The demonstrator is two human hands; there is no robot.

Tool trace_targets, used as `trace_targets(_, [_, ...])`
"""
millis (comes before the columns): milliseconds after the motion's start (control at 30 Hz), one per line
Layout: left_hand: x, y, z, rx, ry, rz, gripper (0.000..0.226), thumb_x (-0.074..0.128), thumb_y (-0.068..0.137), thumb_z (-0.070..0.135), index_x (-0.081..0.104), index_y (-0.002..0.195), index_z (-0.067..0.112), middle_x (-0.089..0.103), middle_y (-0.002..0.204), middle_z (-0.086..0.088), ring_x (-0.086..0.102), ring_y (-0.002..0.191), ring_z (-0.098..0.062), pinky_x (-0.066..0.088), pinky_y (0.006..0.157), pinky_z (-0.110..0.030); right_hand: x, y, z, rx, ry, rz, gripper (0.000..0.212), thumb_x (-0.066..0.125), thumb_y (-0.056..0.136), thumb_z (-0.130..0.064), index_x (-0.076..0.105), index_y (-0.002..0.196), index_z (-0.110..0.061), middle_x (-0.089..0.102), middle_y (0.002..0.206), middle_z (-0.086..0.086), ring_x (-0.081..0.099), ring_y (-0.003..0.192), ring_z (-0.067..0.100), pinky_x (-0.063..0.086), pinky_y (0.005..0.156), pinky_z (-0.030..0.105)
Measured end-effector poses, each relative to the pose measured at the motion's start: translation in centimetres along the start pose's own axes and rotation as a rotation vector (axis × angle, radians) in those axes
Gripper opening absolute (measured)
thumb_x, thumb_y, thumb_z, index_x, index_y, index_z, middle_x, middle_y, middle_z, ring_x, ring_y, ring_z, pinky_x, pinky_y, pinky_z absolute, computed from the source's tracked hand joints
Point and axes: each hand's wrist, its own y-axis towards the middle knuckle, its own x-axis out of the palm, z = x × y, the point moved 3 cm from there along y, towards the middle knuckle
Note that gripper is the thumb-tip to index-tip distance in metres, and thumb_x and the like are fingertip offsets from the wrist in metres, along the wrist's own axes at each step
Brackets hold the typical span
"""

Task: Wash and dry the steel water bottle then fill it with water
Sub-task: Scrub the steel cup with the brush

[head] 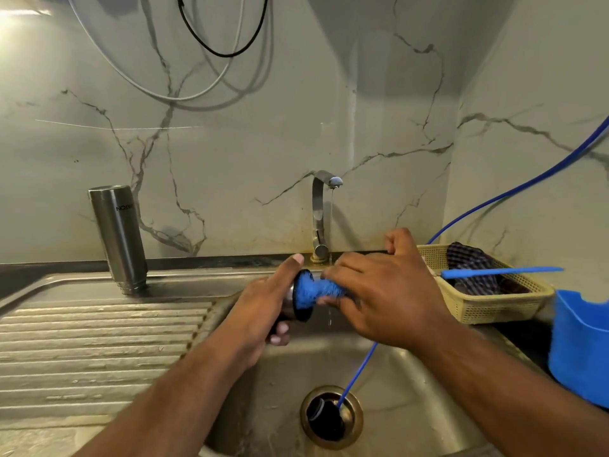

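The steel water bottle [118,237] stands upside down, mouth on the draining board at the left. Over the sink basin [296,374] my left hand [263,311] grips the bottle's round steel cap [290,308]. My right hand [379,291] pinches a blue scrubber [313,290] and pushes it into the cap's open side. A thin stream of water falls from the tap [324,212] just behind the scrubber.
A yellow plastic basket [487,308] with a dark checked cloth [478,272] sits right of the sink. A blue tub [580,347] stands at the right edge. A thin blue tube [357,374] runs into the drain [331,417]. Ribbed draining board [99,351] on the left.
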Motion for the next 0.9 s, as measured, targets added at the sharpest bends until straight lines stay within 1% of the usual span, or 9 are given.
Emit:
trace_targets(67, [0.1, -0.1, 0.7, 0.100, 0.050, 0.017, 0.056, 0.052, 0.089, 0.067, 0.065, 0.107, 0.016, 0.066, 0.086, -0.012, 0.044, 0.050, -0.010, 0.037, 0.046, -0.023, 0.3, 0.1, 0.2, 0.087, 0.108, 0.020, 0.036, 0.044, 0.093, -0.065, 0.060, 0.084, -0.034, 0.054, 0.071, -0.016, 0.042, 0.055, 0.008, 0.030, 0.078, 0.039])
trace_targets(167, [-0.5, -0.3, 1.3, 0.228, 0.112, 0.103, 0.049, 0.051, 0.087, 0.069, 0.067, 0.102, 0.025, 0.068, 0.093, -0.012, 0.058, 0.064, -0.014, 0.045, 0.055, -0.027, 0.8, 0.5, -0.9, 0.123, 0.204, -0.076, 0.036, 0.037, 0.095, -0.071, 0.048, 0.084, -0.038, 0.052, 0.074, -0.017, 0.038, 0.060, 0.003, 0.027, 0.083, 0.038])
trace_targets(300, [-1.0, -0.2, 1.0, 0.073, -0.240, 0.077, 0.053, 0.047, 0.093, 0.066, 0.074, 0.081, 0.021, 0.076, 0.103, -0.013, 0.070, 0.090, -0.025, 0.054, 0.083, -0.044, 0.6, 0.1, -1.8, 0.088, 0.176, -0.136, 0.032, 0.042, 0.098, -0.066, 0.053, 0.094, -0.036, 0.061, 0.091, -0.013, 0.049, 0.073, 0.008, 0.021, 0.094, 0.041])
trace_targets(367, [-1.2, 0.1, 0.7, 0.002, -0.318, 0.050, 0.040, 0.057, 0.094, 0.053, 0.077, 0.087, 0.019, 0.076, 0.109, -0.013, 0.071, 0.098, -0.029, 0.056, 0.088, -0.046, 0.5, -0.1, -1.6, 0.055, 0.104, -0.095, 0.035, 0.046, 0.097, -0.064, 0.063, 0.108, -0.035, 0.066, 0.096, -0.013, 0.057, 0.077, 0.009, 0.019, 0.092, 0.041])
trace_targets(467, [-1.1, 0.0, 0.2, -0.095, -0.291, -0.061, 0.047, 0.065, 0.089, 0.051, 0.070, 0.115, 0.012, 0.074, 0.110, -0.017, 0.069, 0.090, -0.026, 0.055, 0.077, -0.037, 0.8, -0.4, -1.0, 0.034, 0.018, -0.057, 0.035, 0.062, 0.088, -0.057, 0.069, 0.112, -0.033, 0.070, 0.093, -0.013, 0.063, 0.071, 0.013, 0.024, 0.088, 0.042])
trace_targets(567, [-1.2, -0.5, 0.2, -0.124, 0.052, -0.149, 0.065, 0.051, 0.087, 0.072, 0.069, 0.115, 0.016, 0.072, 0.097, -0.015, 0.058, 0.064, -0.015, 0.046, 0.053, -0.025, 0.9, -0.6, -0.5, 0.014, 0.005, -0.027, 0.034, 0.069, 0.086, -0.054, 0.071, 0.112, -0.032, 0.071, 0.091, -0.013, 0.063, 0.068, 0.012, 0.024, 0.085, 0.040])
trace_targets(633, [-1.4, -0.6, 0.7, -0.050, 0.098, -0.151, 0.055, 0.057, 0.086, 0.066, 0.067, 0.117, 0.022, 0.070, 0.108, -0.017, 0.057, 0.066, -0.014, 0.045, 0.052, -0.024, 0.9, -0.5, -0.1, 0.059, 0.026, -0.029, 0.033, 0.066, 0.088, -0.058, 0.072, 0.111, -0.034, 0.071, 0.089, -0.014, 0.063, 0.067, 0.010, 0.022, 0.083, 0.038])
trace_targets(733, [-1.5, -0.6, 1.3, 0.045, 0.012, -0.197, 0.041, 0.072, 0.081, 0.039, 0.068, 0.120, 0.028, 0.066, 0.121, -0.014, 0.067, 0.089, -0.025, 0.054, 0.067, -0.031, 0.9, -0.4, 0.3, 0.106, 0.028, -0.066, 0.034, 0.059, 0.090, -0.062, 0.070, 0.109, -0.036, 0.070, 0.088, -0.015, 0.061, 0.066, 0.008, 0.020, 0.082, 0.038])
trace_targets(900, [-1.8, 0.0, 1.0, 0.016, -0.223, -0.070, 0.041, 0.069, 0.083, 0.045, 0.073, 0.113, 0.018, 0.075, 0.111, -0.012, 0.070, 0.104, -0.033, 0.056, 0.091, -0.046, 0.7, -0.6, -0.1, 0.064, 0.066, -0.030, 0.033, 0.061, 0.089, -0.061, 0.070, 0.110, -0.037, 0.069, 0.087, -0.017, 0.059, 0.066, 0.007, 0.016, 0.080, 0.035])
